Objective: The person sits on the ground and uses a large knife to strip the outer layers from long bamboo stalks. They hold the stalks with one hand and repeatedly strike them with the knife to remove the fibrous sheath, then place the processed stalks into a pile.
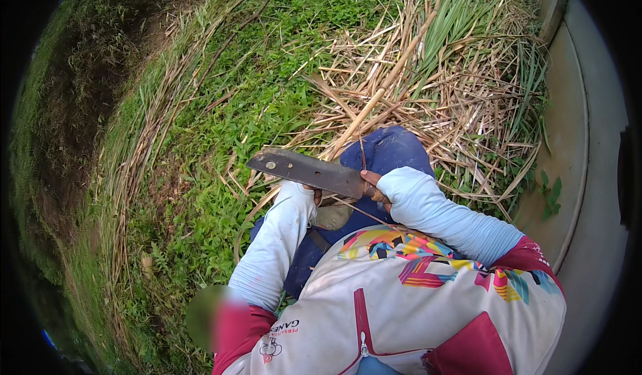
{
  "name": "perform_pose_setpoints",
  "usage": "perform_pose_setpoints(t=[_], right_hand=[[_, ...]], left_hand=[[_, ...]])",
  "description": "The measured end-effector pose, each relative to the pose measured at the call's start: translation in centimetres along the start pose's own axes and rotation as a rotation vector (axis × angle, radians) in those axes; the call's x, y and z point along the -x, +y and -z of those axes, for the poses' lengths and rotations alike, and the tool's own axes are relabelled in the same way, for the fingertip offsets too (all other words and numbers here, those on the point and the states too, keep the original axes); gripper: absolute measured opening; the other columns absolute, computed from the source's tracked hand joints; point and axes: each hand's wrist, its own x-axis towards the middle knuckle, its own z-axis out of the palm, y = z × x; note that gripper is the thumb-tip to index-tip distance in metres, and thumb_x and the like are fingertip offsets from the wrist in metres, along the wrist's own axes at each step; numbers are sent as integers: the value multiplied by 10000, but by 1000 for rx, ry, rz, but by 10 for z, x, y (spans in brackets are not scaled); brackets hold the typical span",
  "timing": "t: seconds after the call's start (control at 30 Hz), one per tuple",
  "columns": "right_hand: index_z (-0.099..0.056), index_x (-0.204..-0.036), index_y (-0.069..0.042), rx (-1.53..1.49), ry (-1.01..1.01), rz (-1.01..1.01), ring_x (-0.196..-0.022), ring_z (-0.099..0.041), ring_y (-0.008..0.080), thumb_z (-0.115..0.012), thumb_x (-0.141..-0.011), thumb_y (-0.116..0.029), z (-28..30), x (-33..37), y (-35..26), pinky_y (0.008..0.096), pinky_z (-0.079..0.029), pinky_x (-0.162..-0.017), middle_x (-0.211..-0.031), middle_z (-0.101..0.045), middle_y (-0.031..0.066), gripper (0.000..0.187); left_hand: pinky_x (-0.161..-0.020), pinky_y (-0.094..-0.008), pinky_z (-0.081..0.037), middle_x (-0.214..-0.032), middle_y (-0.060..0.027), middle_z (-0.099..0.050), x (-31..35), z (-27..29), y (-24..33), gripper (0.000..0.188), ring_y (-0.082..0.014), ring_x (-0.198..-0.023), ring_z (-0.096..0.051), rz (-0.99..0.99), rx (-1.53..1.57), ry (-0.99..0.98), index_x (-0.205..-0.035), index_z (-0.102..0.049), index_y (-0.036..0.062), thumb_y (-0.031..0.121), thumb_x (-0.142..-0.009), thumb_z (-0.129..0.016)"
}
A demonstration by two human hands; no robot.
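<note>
A machete with a broad dark blade lies across the front of me, its wide end pointing left. My right hand is closed around its handle, thumb on top. Below the blade is my left hand, mostly hidden by the blade and a pale blue sleeve, so its fingers cannot be made out. A thin brown strip rises beside the blade near my right hand. Another thin strand runs slantwise under the handle. My knee in blue trousers is bent behind the machete.
A long pale stick slopes away from my knee over a heap of dry stalks. Green long leaves lie at the top. Low weeds cover the left side. A grey curved wall or edge runs along the right.
</note>
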Motion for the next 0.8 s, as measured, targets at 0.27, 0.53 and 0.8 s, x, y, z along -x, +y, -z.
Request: perform_pose_setpoints(t=[0.27, 0.53, 0.8], right_hand=[[-567, -1488, -159, 224, 98, -30, -851, -704, 416, -713, -942, -248, 20, 13, 44, 510, -554, -705, -876, -707, 198, 573], [-587, -1449, -218, 90, 49, -170, -998, -719, 390, -755, -831, -116, 47, 18, 28, 469, -580, -820, -1047, -733, 175, 649], [-650, -1338, -168, 224, 63, -222, -963, -717, 404, -730, -822, -88, 41, 15, 28, 492, -567, -785, -946, -729, 188, 528]], left_hand=[[-416, -259, -322, -660, 38, -472, 17, -47, 2, 255, -81, -473, -379, 97, 112, -164, -974, -594, 169, 281, -888, -807], [-444, -249, -277, -656, 45, -435, 21, -63, 28, 250, -66, -497, -341, 173, 175, -222, -903, -536, 166, 232, -925, -776], [-446, -267, -261, -682, 37, -415, 25, -55, 21, 262, -76, -498, -314, 166, 146, -188, -1141, -628, 37, 263, -1019, -682]])
